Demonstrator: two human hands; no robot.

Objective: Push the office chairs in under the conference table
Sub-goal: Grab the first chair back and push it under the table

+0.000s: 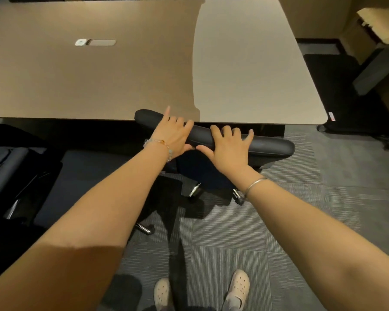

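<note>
A black office chair stands in front of me with its padded backrest top (272,145) close against the near edge of the tan conference table (121,81). Its seat is hidden under the table; the chrome base legs (194,190) show on the carpet. My left hand (172,136) lies over the backrest's left half with its thumb on the near face and its index finger lifted. My right hand (229,148) lies over the middle of the backrest, fingers spread across the top, thumb on the near side.
Another black chair (7,167) stands at the left, outside the table edge. A dark chair or base (337,90) sits past the table's right end. A cable hatch (96,42) is set in the tabletop. My feet in pale clogs (237,288) stand on grey carpet.
</note>
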